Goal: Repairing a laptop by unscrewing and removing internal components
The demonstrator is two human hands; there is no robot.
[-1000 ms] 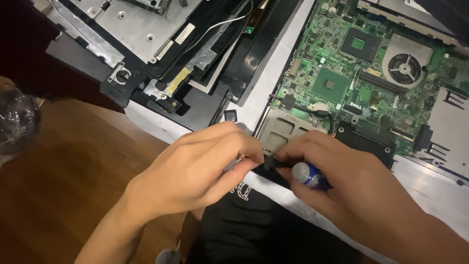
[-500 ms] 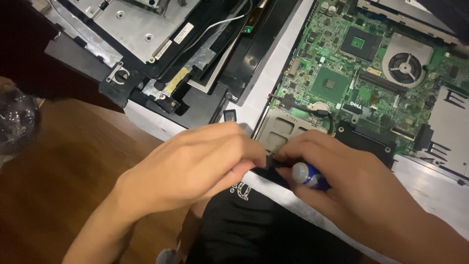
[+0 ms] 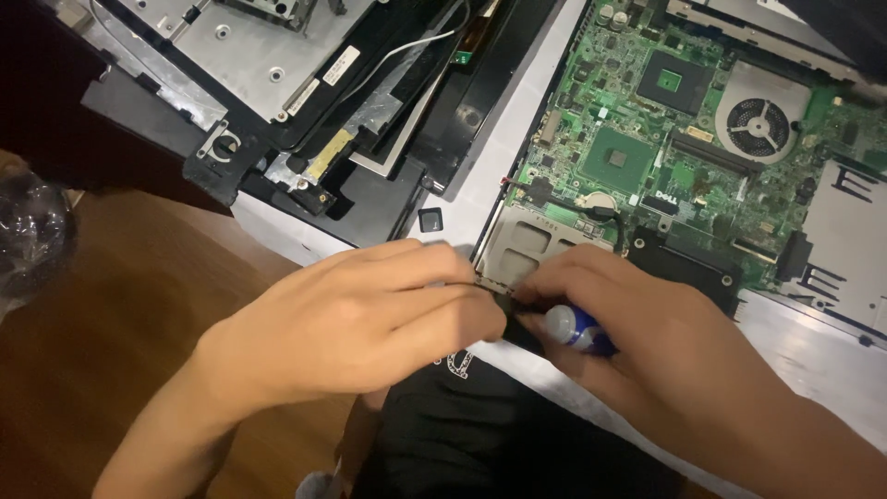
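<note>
- My right hand [image 3: 665, 351] is curled around a small screwdriver with a blue and white rounded handle [image 3: 575, 328]; only the handle cap shows between my fingers, and the shaft and tip are hidden.
- My left hand [image 3: 360, 319] lies just beside the grip, fingertips touching the right hand's, pressed down on a thin black part; whether it pinches that part I cannot tell.
- Right above the grip sits a flat silver metal card slot [image 3: 531, 245] on the near corner of the green circuit board [image 3: 637, 120].
- Further up and to the right of the grip, a round grey fan [image 3: 759, 115] rests on the board.
- A small dark square keycap [image 3: 431, 219] lies just up and left of my left fingers, on the white surface [image 3: 504, 157].
- Up and left, well apart from the grip, a narrow white rectangular label [image 3: 328, 72] is stuck on a silver metal plate [image 3: 249, 46], and a strip of yellow tape [image 3: 325, 152] lies on the black casing.
</note>
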